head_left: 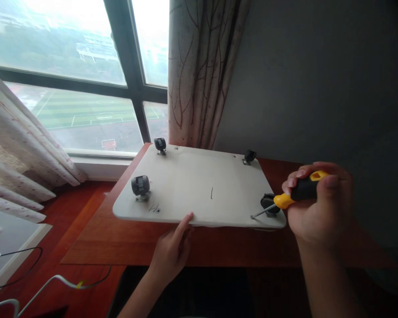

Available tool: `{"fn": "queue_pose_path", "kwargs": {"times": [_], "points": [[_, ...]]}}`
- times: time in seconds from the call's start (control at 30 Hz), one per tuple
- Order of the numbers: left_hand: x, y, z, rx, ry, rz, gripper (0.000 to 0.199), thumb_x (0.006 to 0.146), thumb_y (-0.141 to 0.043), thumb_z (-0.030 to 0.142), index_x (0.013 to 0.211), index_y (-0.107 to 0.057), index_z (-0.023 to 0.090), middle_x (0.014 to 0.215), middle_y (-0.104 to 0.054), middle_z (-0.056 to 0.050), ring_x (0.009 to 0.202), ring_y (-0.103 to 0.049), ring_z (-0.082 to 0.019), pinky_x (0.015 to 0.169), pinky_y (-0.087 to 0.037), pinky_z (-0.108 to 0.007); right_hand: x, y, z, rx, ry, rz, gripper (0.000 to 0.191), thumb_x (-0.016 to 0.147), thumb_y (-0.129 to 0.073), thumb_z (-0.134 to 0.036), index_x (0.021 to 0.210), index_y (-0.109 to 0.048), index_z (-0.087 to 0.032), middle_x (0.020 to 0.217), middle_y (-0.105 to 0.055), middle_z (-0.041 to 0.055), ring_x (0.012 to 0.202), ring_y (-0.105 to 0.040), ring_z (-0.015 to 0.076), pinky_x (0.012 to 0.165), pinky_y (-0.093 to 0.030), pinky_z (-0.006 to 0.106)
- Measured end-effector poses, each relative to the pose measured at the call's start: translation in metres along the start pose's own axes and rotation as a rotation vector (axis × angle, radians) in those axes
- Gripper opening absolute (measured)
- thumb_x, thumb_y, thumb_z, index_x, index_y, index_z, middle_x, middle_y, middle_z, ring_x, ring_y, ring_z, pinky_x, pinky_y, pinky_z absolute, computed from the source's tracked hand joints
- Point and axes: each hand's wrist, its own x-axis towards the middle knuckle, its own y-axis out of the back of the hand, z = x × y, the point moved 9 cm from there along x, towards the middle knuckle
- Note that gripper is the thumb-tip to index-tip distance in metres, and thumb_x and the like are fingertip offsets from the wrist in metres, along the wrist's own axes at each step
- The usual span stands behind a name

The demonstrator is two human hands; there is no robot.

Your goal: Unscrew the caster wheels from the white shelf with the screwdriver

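Note:
My right hand [321, 212] is wrapped round the yellow and black handle of a screwdriver [285, 199]. Its shaft slants down to the left, and the tip meets a small spot near the front right edge of a white board [199, 176]. Close behind the shaft is a black caster wheel [269, 203]. My left hand [172, 251] is at the board's front edge, one finger pressing on top and the others curled below the rim. More casters stand at the other corners: front left [140, 187], back left [160, 145] and back right [250, 156].
Under the board is a reddish-brown wooden table [96, 238]. A window [86, 110] and a patterned curtain [199, 70] lie behind, with a grey wall [311, 88] on the right. A white cable [43, 287] runs at the lower left.

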Motion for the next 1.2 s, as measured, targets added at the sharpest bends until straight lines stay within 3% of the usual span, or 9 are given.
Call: {"fn": "queue_pose_path", "kwargs": {"times": [0.13,0.33,0.47,0.57,0.67,0.8,0.93,1.07,1.2], "points": [[0.001,0.001,0.002,0.001,-0.002,0.002,0.065,0.093,-0.046,0.009,0.154,-0.028,0.026,0.100,-0.073,-0.004,0.079,-0.069,-0.013,0.074,-0.055,-0.021,0.001,0.002,0.004,0.079,-0.008,-0.018,0.022,0.089,-0.059,-0.045,0.099,-0.057,-0.026,0.072,-0.056,-0.0013,0.052,-0.049,0.0139,0.041,-0.036,0.024],[0.002,0.001,0.003,0.002,-0.007,0.002,0.064,0.093,-0.046,0.010,0.153,-0.029,0.024,0.101,-0.073,-0.006,0.082,-0.069,-0.013,0.077,-0.055,-0.022,0.003,0.003,0.008,0.089,-0.024,-0.020,0.033,0.088,-0.055,-0.053,0.084,-0.062,-0.021,0.083,-0.054,0.0023,0.065,-0.055,0.0152,0.051,-0.045,0.030],[0.001,0.001,0.003,0.002,0.004,-0.012,0.064,0.094,-0.044,0.010,0.154,-0.027,0.025,0.101,-0.073,-0.005,0.080,-0.070,-0.013,0.076,-0.056,-0.022,0.001,-0.002,0.010,0.086,-0.060,-0.023,0.035,0.094,-0.044,-0.054,0.095,-0.061,-0.024,0.074,-0.047,-0.0003,0.059,-0.049,0.0147,0.046,-0.039,0.027],[0.001,0.000,0.001,0.003,0.009,-0.018,0.063,0.094,-0.044,0.011,0.153,-0.027,0.025,0.102,-0.073,-0.005,0.080,-0.070,-0.014,0.074,-0.056,-0.021,0.000,-0.005,0.006,0.077,-0.004,-0.030,0.031,0.092,-0.052,-0.058,0.102,-0.055,-0.028,0.074,-0.049,-0.0023,0.055,-0.046,0.0136,0.044,-0.037,0.025],[0.000,-0.001,0.000,0.011,0.011,-0.024,0.062,0.095,-0.044,0.012,0.153,-0.028,0.024,0.103,-0.072,-0.006,0.079,-0.070,-0.014,0.074,-0.056,-0.022,-0.001,-0.008,0.004,0.053,0.033,-0.057,0.026,0.086,-0.066,-0.047,0.096,-0.054,-0.027,0.077,-0.052,-0.0022,0.055,-0.049,0.0127,0.043,-0.038,0.024],[0.000,-0.002,0.001,0.004,0.005,-0.021,0.064,0.094,-0.046,0.010,0.153,-0.027,0.025,0.102,-0.073,-0.005,0.080,-0.070,-0.013,0.076,-0.055,-0.021,0.001,-0.006,0.008,0.072,-0.030,-0.033,0.027,0.091,-0.056,-0.050,0.089,-0.058,-0.023,0.085,-0.051,0.0014,0.063,-0.054,0.0145,0.046,-0.042,0.026],[0.000,-0.001,0.001,0.000,0.010,-0.026,0.066,0.093,-0.046,0.009,0.154,-0.026,0.026,0.101,-0.072,-0.005,0.079,-0.069,-0.012,0.074,-0.055,-0.020,0.001,-0.008,0.016,0.118,-0.141,-0.037,0.035,0.095,-0.045,-0.052,0.086,-0.059,-0.022,0.079,-0.048,0.0011,0.063,-0.051,0.0146,0.045,-0.039,0.025],[0.001,0.000,0.002,-0.005,0.007,-0.022,0.065,0.094,-0.045,0.009,0.154,-0.026,0.026,0.102,-0.072,-0.005,0.080,-0.069,-0.013,0.074,-0.054,-0.021,-0.001,-0.008,0.010,0.082,-0.068,-0.059,0.038,0.091,-0.050,-0.062,0.091,-0.057,-0.024,0.073,-0.047,-0.0014,0.057,-0.047,0.0134,0.040,-0.033,0.022],[0.001,-0.001,0.002,-0.016,0.013,-0.030,0.065,0.094,-0.045,0.009,0.154,-0.026,0.026,0.102,-0.072,-0.005,0.081,-0.068,-0.013,0.076,-0.054,-0.022,-0.004,-0.007,0.005,0.037,-0.009,-0.074,0.022,0.086,-0.067,-0.040,0.098,-0.053,-0.028,0.073,-0.052,-0.0043,0.051,-0.045,0.0114,0.040,-0.034,0.021]]}}
